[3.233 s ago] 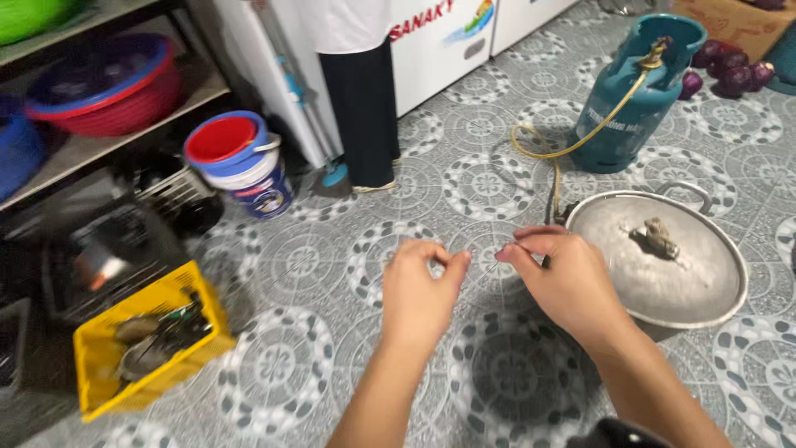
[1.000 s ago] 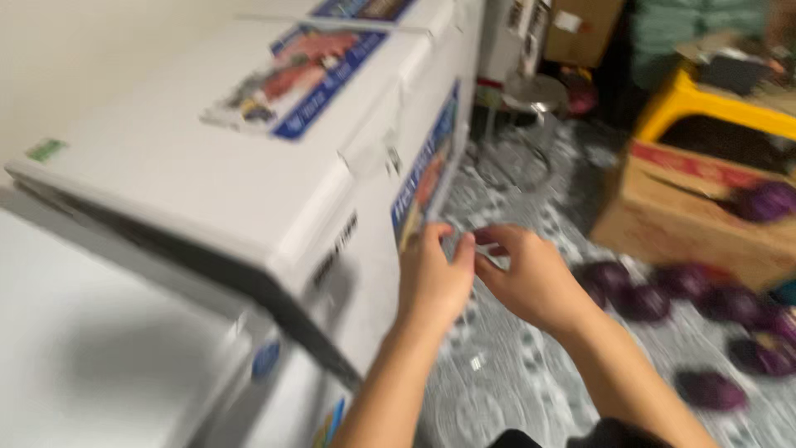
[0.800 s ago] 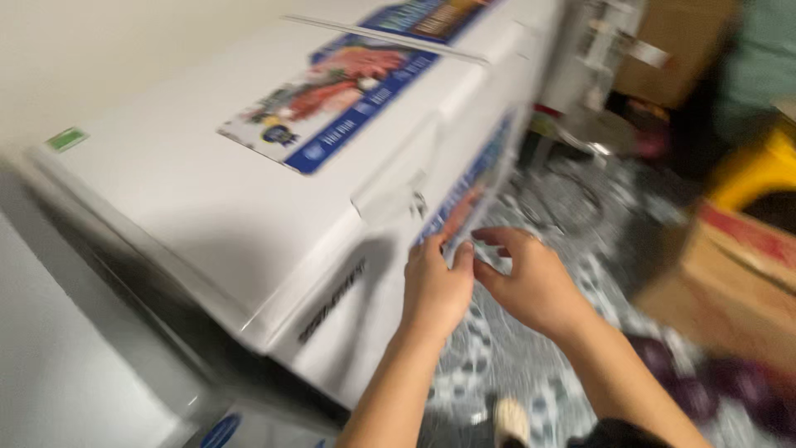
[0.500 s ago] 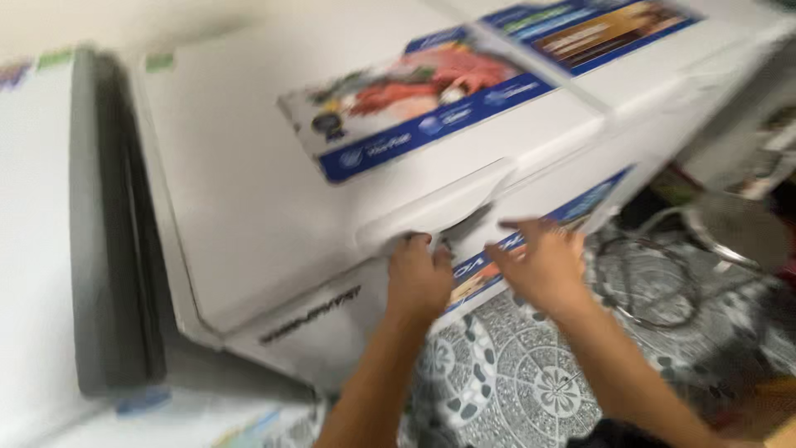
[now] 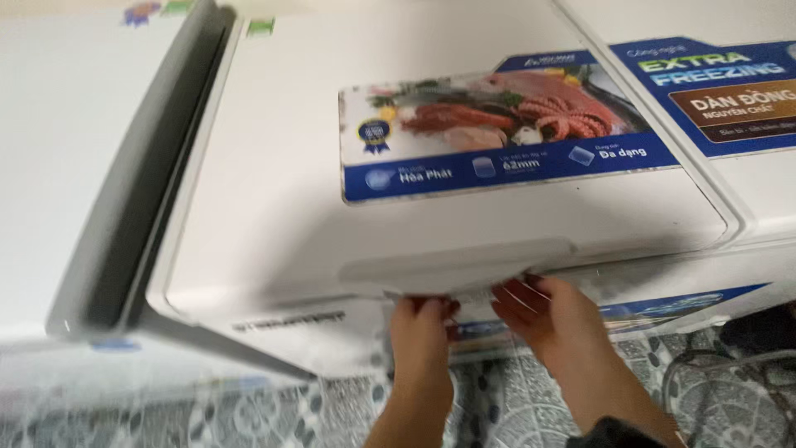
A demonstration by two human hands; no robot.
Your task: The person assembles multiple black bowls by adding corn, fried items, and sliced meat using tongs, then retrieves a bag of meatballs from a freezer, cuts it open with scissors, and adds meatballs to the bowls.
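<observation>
A white chest freezer [image 5: 274,216] fills the view, its left lid bearing a blue sticker [image 5: 497,133] with pictures of seafood. My left hand [image 5: 421,328] and my right hand [image 5: 547,311] are both curled under the lid's front handle [image 5: 456,267], fingers hidden beneath it. The lid looks slightly raised at the front. A second lid [image 5: 730,99] with a blue label lies to the right.
Another white appliance [image 5: 75,149] with a grey edge strip stands close on the left. The patterned tile floor [image 5: 249,415] shows below, and a dark wire stand [image 5: 730,390] sits at the lower right.
I have turned from the floor with the pot and gas cylinder to the freezer. Both hands rose from in front of me to the lid's handle and closed under it.
</observation>
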